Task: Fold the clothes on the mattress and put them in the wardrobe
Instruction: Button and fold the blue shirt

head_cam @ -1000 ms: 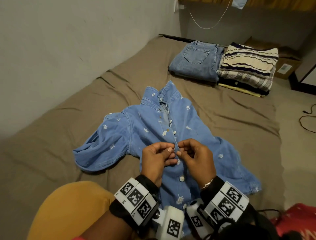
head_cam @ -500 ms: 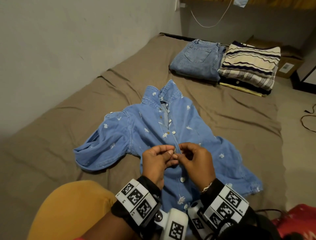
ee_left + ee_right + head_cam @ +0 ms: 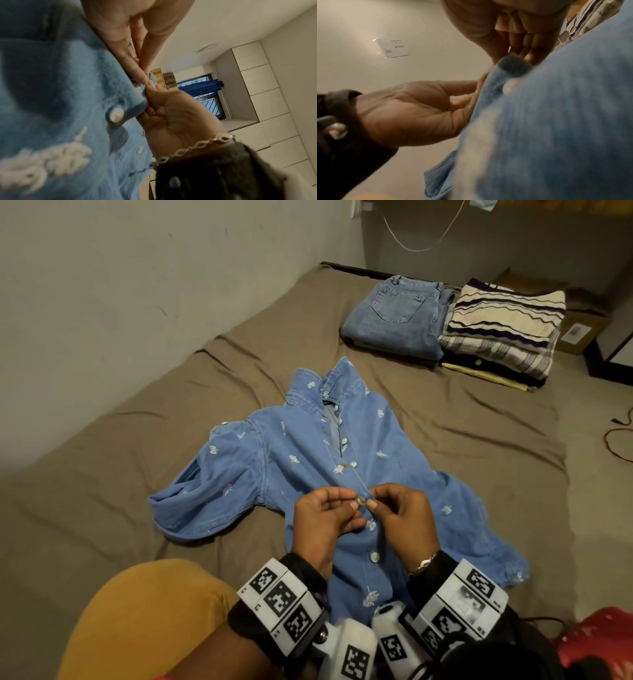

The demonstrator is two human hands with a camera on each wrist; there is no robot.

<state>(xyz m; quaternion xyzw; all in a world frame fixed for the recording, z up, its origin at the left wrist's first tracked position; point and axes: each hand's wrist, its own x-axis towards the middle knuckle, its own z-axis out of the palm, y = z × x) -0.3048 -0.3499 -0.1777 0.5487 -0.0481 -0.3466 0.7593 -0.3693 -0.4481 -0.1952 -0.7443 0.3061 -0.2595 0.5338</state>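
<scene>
Since the earlier head frames my two hands have crept slightly up the placket of the denim shirt (image 3: 342, 474), and a metal snap button (image 3: 360, 500) now shows between the fingertips, so I judge I am fastening the front before any folding starts. The shirt lies spread on the mattress (image 3: 137, 474), with folded jeans (image 3: 394, 316) and a striped stack (image 3: 500, 330) further off. From the left wrist, my left hand (image 3: 130, 44) pinches the placket edge, its grip closed on cloth. From the right wrist, my right hand (image 3: 518, 27) curls thumb and fingers onto the opposite edge, pinching it tight.
</scene>
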